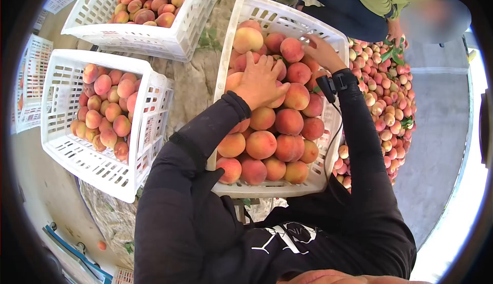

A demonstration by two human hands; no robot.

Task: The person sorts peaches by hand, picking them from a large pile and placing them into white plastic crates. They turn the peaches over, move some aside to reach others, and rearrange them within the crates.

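Note:
A white plastic crate (pixel 328 32) stands right in front of me, with red and yellow peaches (pixel 261 144) laid across it. My left hand (pixel 259 81) rests on the peaches near the crate's middle, palm down with fingers spread. Toward the crate's far right corner is my right hand (pixel 324 52), its fingers stretched out and apart beside a red peach (pixel 291 50). Whether those fingertips touch that peach is hard to tell. A dark strap with a small device (pixel 339 81) is around my right wrist, and a cable runs down from it.
Left of me is another white crate (pixel 61 153) partly filled with peaches; stacked white crates (pixel 138 34) with peaches are behind it. A large peach pile (pixel 390 114) lies to the right. Another person's hand (pixel 395 31) reaches to the pile with leaves.

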